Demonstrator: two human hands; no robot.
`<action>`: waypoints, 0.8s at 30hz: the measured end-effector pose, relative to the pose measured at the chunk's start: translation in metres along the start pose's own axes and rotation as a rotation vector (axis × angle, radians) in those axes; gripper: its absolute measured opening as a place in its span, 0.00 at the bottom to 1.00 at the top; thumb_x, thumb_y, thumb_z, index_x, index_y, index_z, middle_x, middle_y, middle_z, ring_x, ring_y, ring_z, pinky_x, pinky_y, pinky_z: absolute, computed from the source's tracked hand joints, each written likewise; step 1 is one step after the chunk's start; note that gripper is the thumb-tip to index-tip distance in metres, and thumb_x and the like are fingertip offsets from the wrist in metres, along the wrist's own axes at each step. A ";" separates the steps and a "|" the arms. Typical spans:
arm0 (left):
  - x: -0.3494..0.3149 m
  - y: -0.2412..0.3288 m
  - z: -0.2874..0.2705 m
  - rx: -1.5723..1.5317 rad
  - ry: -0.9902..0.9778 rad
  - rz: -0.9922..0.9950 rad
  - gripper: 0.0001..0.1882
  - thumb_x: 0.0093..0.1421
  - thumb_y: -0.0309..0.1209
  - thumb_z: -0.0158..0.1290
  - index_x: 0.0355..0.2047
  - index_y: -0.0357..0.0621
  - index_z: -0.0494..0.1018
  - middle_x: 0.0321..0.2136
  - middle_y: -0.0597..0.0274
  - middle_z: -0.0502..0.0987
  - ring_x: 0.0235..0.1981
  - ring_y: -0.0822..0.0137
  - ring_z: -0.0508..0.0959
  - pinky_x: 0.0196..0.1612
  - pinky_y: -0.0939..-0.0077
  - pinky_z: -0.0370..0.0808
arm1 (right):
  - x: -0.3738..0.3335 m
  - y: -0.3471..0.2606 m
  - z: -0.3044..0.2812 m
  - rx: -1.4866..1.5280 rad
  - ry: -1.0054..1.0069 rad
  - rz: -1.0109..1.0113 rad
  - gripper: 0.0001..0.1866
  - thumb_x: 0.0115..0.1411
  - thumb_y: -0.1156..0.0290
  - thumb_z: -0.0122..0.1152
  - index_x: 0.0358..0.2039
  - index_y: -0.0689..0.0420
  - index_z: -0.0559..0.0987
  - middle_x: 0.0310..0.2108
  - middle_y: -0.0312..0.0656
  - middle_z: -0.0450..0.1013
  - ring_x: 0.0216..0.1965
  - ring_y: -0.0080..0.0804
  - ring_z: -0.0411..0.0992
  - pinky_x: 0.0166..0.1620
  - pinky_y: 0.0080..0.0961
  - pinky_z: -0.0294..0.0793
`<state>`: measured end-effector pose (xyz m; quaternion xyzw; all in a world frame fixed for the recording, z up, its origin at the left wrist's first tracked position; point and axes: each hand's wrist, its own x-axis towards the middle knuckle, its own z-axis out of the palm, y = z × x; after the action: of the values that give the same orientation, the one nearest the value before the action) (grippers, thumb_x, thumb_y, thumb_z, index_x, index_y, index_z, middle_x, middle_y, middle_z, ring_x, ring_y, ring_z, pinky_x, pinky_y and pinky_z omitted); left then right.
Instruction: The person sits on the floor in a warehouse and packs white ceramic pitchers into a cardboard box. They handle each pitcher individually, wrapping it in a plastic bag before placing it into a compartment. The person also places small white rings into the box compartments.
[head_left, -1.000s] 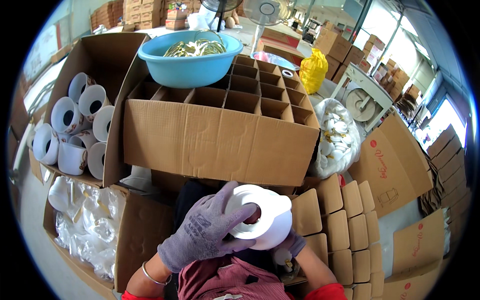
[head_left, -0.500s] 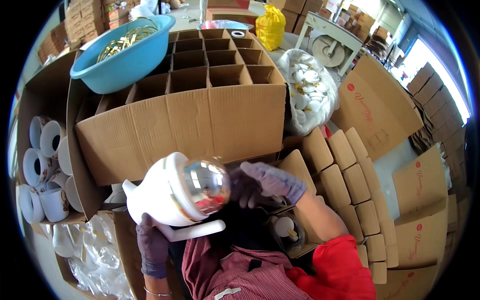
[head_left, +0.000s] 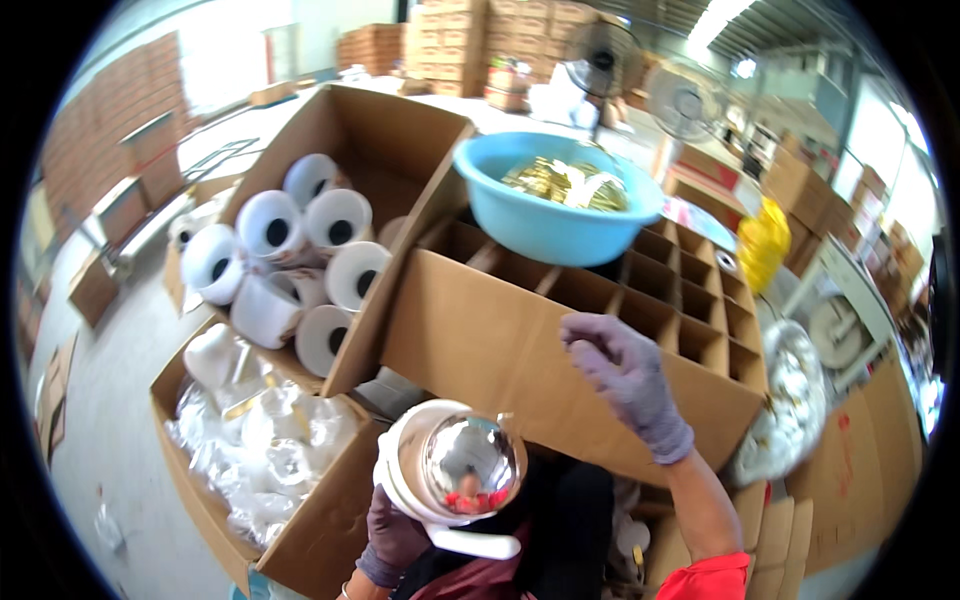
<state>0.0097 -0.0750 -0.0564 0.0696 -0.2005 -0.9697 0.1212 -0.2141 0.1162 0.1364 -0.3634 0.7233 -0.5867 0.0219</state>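
Note:
My left hand, in a grey-purple glove, grips a white vacuum jug from below and the left. Out of the jug's open end bulges a shiny silvered glass liner. The jug's white handle points down to the right. My right hand, gloved too, is raised in front of the divided carton; its fingers are loosely bent and apart, and nothing shows in them. A light blue basin with gold-coloured metal bands rests on that carton.
At the left, a carton holds several white cylindrical jug bodies. Below it stands a box with white parts in clear plastic. A clear bag of small white pieces lies at the right. Behind are fans and stacked cartons.
The view has swung left. My right hand has moved away from the liner and up toward the divided carton. The jug in my left hand has turned, its liner now facing me more.

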 end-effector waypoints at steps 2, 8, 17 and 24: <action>-0.015 0.013 -0.007 0.066 0.037 0.128 0.37 0.66 0.55 0.46 0.69 0.49 0.58 0.67 0.56 0.62 0.67 0.51 0.62 0.70 0.46 0.57 | 0.040 0.009 0.052 -0.212 -0.090 -0.262 0.15 0.62 0.70 0.62 0.47 0.62 0.78 0.36 0.45 0.77 0.38 0.34 0.77 0.42 0.28 0.77; -0.047 0.054 -0.020 0.052 0.170 0.251 0.37 0.66 0.55 0.46 0.69 0.49 0.58 0.67 0.57 0.62 0.67 0.51 0.62 0.70 0.45 0.57 | 0.136 0.068 0.251 -0.338 -0.392 -0.622 0.19 0.59 0.65 0.64 0.47 0.62 0.77 0.46 0.55 0.73 0.48 0.49 0.74 0.52 0.37 0.74; -0.089 0.116 -0.022 0.073 0.294 0.378 0.36 0.66 0.55 0.45 0.69 0.51 0.58 0.68 0.57 0.61 0.67 0.50 0.62 0.69 0.43 0.57 | 0.200 0.130 0.435 0.132 -0.480 -0.138 0.48 0.56 0.66 0.71 0.68 0.69 0.52 0.61 0.61 0.63 0.51 0.37 0.72 0.54 0.28 0.71; -0.109 0.119 -0.032 0.030 0.337 0.376 0.36 0.66 0.56 0.45 0.68 0.51 0.59 0.68 0.57 0.60 0.67 0.49 0.62 0.69 0.42 0.57 | 0.115 0.017 0.248 0.017 -0.335 -0.337 0.16 0.53 0.58 0.71 0.30 0.58 0.79 0.36 0.47 0.72 0.35 0.42 0.70 0.41 0.37 0.71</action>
<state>0.1445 -0.1644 -0.0274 0.1937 -0.2015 -0.9017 0.3300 -0.1939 -0.1527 0.0901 -0.5709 0.6339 -0.5196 0.0463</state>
